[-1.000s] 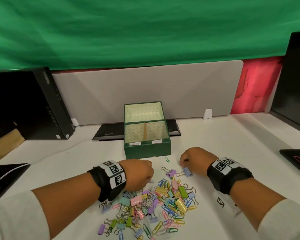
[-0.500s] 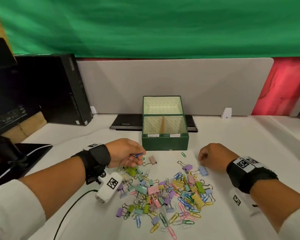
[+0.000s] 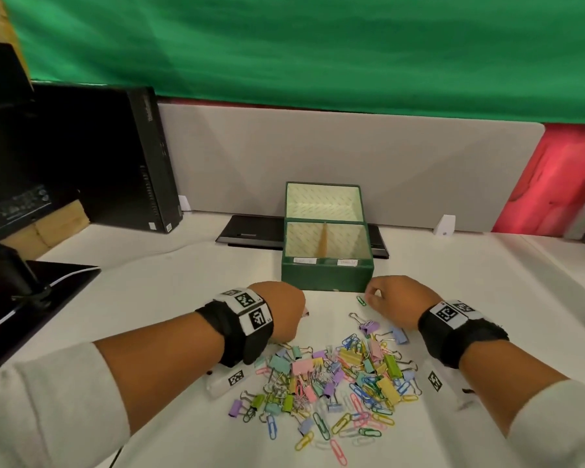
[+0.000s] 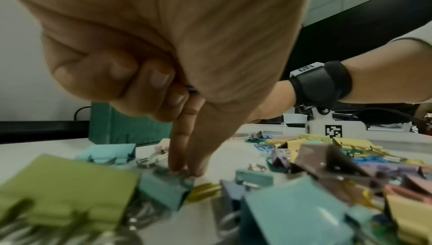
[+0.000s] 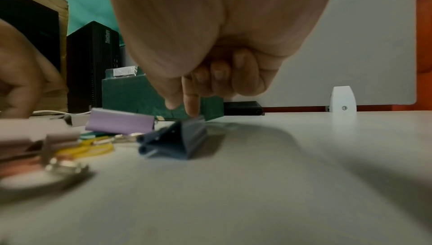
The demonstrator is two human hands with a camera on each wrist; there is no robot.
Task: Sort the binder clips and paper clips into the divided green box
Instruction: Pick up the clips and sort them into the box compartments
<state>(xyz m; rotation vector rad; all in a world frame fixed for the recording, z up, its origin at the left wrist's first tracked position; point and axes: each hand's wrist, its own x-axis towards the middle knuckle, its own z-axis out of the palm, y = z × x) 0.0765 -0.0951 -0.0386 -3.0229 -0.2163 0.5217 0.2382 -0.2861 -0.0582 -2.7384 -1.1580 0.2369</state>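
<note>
A heap of pastel binder clips and paper clips (image 3: 335, 376) lies on the white desk in front of the green box (image 3: 326, 282), whose lid stands open behind its two compartments. My left hand (image 3: 284, 312) is at the heap's left edge. Its thumb and forefinger tips (image 4: 187, 170) touch the wire handle of a teal binder clip (image 4: 163, 190), while its curled fingers hold a blue paper clip (image 4: 191, 89). My right hand (image 3: 372, 295) hovers by a lone green paper clip (image 3: 361, 300). Its thumb and forefinger (image 5: 183, 109) point down slightly apart and hold nothing. A blue binder clip (image 5: 180, 138) lies below it.
Behind the box are a flat black device (image 3: 250, 231) and a grey partition (image 3: 318, 157). A black computer tower (image 3: 129, 157) stands at the back left, with a dark tablet (image 3: 38, 298) at the left edge. A small white bracket (image 3: 444, 226) sits at the back right.
My left hand, raised with the blue paper clip half a second ago, has come down onto the heap's left edge. My right hand has moved forward from the blue binder clip toward the green paper clip.
</note>
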